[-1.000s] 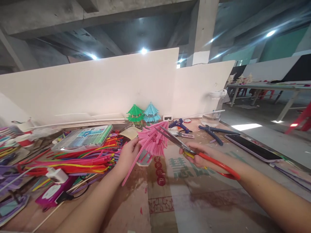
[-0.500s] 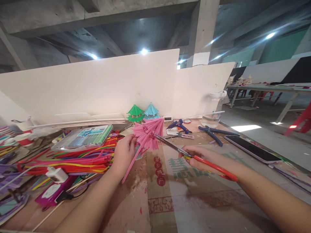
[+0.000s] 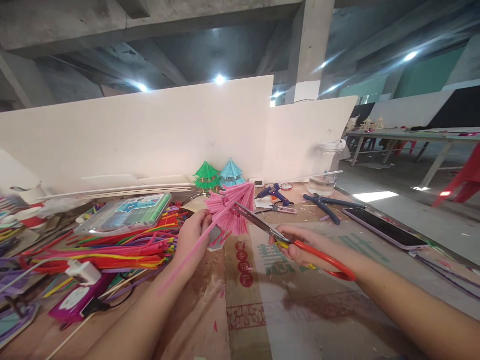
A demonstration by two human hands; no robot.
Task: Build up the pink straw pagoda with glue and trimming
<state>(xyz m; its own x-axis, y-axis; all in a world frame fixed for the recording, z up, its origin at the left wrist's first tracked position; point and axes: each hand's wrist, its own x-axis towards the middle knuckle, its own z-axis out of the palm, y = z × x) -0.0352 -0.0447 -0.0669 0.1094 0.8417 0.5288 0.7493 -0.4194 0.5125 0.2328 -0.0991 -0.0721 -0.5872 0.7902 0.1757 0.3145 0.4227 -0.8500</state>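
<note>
My left hand [image 3: 192, 241] is closed on the left side of a pink pipe-cleaner piece [image 3: 243, 200], shaped like a small tiered umbrella lying on its side. One long pink strand [image 3: 183, 263] trails from it down across my left wrist. In my right hand [image 3: 302, 242] are scissors with red handles [image 3: 318, 256], their blades pointing up and left into the pink pipe cleaners. Something small and yellow shows by my right fingers. Whether the blades touch a strand I cannot tell. Behind stand a green [image 3: 206, 176] and a light blue [image 3: 231, 172] tiered umbrella shape.
Bundled coloured pipe cleaners [image 3: 138, 250] and a clear marker case [image 3: 127, 215] lie left, near a purple power strip [image 3: 80, 300]. A glue gun [image 3: 276, 194], pliers [image 3: 326, 204], a phone [image 3: 382, 227] and a clear jug [image 3: 325, 170] are right. A white board [image 3: 150, 140] stands behind.
The long pink strand has swung down and left, over my left wrist. The scissors' tips have shifted slightly left against the pink piece. The whole view has moved a little.
</note>
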